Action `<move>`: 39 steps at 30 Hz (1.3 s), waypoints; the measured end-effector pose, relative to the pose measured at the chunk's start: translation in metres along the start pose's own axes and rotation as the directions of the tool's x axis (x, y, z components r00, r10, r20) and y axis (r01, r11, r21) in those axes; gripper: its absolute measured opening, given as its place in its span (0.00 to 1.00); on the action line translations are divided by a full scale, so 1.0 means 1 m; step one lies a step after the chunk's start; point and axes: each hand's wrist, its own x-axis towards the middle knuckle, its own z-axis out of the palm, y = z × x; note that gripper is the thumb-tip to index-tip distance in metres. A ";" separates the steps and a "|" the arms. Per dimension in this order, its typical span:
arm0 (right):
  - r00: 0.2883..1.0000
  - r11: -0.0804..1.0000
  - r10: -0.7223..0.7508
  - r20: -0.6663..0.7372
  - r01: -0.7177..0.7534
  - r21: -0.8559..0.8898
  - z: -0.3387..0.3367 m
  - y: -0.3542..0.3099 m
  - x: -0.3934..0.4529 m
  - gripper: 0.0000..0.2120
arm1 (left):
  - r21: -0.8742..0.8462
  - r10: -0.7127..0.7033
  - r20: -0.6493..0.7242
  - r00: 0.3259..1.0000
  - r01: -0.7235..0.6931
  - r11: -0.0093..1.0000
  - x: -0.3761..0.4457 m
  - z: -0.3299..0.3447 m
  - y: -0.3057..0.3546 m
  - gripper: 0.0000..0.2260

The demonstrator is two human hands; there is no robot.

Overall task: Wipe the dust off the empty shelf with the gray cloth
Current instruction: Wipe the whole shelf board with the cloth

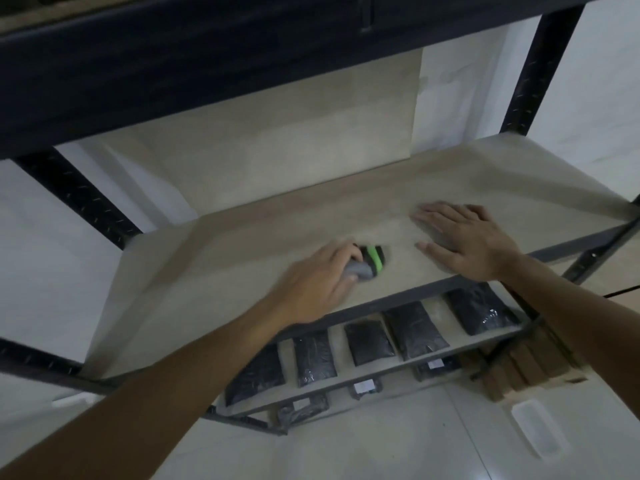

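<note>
The empty shelf (242,237) is a pale wooden board in a dark metal rack, seen from above. My left hand (311,282) is closed on a bunched gray cloth (465,270) that has a black and bright green part, pressed on the board near its front edge. My right hand (460,237) lies flat and palm down on the board to the right of the cloth, fingers spread, holding nothing. The image is blurred around the left hand.
A dark beam of the upper shelf (207,71) hangs overhead. Black uprights (540,64) stand at the rack's corners. The lower shelf (433,358) carries several black plastic-wrapped packs (412,330). Brown boxes (526,368) and a white tray (540,427) are on the floor at right.
</note>
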 end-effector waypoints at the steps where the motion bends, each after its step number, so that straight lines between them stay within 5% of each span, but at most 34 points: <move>1: 1.000 1.000 -0.001 0.007 0.001 0.003 -0.001 0.000 0.000 0.30 | -0.039 0.045 0.015 0.999 -0.045 0.998 -0.009 -0.002 0.008 0.12; 5: 1.000 1.000 -0.005 -0.016 0.005 0.011 0.000 0.001 0.001 0.29 | -0.151 -0.104 -0.043 0.994 0.096 0.984 0.002 -0.024 -0.018 0.11; 10: 1.000 1.000 -0.019 -0.008 0.019 0.012 0.004 0.005 0.001 0.30 | -0.001 -0.268 -0.040 0.963 0.268 0.963 0.025 -0.018 -0.073 0.13; 16: 1.000 1.000 -0.013 -0.017 0.013 0.004 0.004 0.005 -0.002 0.28 | 0.064 -0.218 0.010 0.976 0.217 0.974 -0.008 -0.001 0.002 0.13; 20: 1.000 1.000 0.012 -0.005 -0.012 0.013 -0.001 0.000 -0.004 0.28 | -0.126 -0.034 0.158 0.987 0.054 0.990 -0.038 -0.005 0.053 0.10; 24: 0.999 0.999 -0.012 0.036 0.010 0.045 -0.005 0.003 -0.002 0.29 | -0.248 -0.236 -0.003 0.972 0.228 0.942 -0.020 -0.035 0.025 0.13; 28: 0.997 0.996 -0.033 0.073 0.027 0.089 -0.015 0.030 -0.004 0.31 | -0.178 -0.379 -0.198 0.904 0.347 0.921 0.028 -0.059 -0.044 0.16; 34: 0.991 0.987 0.107 0.084 -0.116 0.109 -0.037 0.107 -0.012 0.37 | -0.012 -0.414 -0.217 0.884 0.422 0.907 0.084 -0.053 -0.116 0.15; 39: 0.985 0.987 0.151 0.082 -0.155 0.040 -0.028 0.124 -0.017 0.33 | -0.001 -0.431 -0.241 0.870 0.443 0.896 0.117 -0.009 -0.131 0.12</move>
